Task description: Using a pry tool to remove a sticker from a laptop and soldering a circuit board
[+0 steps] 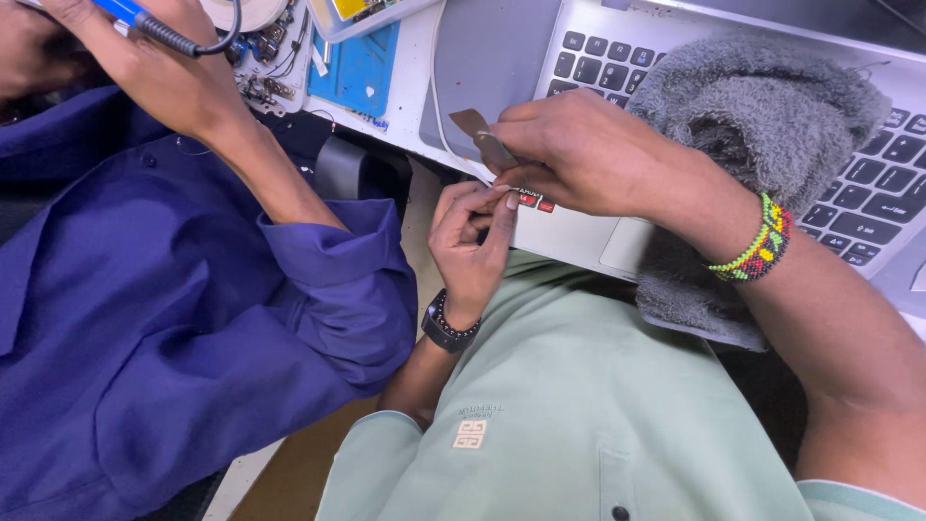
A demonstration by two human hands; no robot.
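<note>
Head view showed a silver laptop under a grey towel. Nearer, the right hand pinched a small brown strip at its near edge, seemingly half-peeled; the left hand curled closed beside it, apparently holding nothing.

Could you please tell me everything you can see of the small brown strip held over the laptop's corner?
The brown strip is a thin, flat, dull brown piece, seemingly flexible film or tape. It is pinched in the right hand, its free end jutting up and left. It hangs over the near corner of the silver laptop. The left hand sits just below, fingertips near the right hand's; whether it touches the strip is unclear.
</note>
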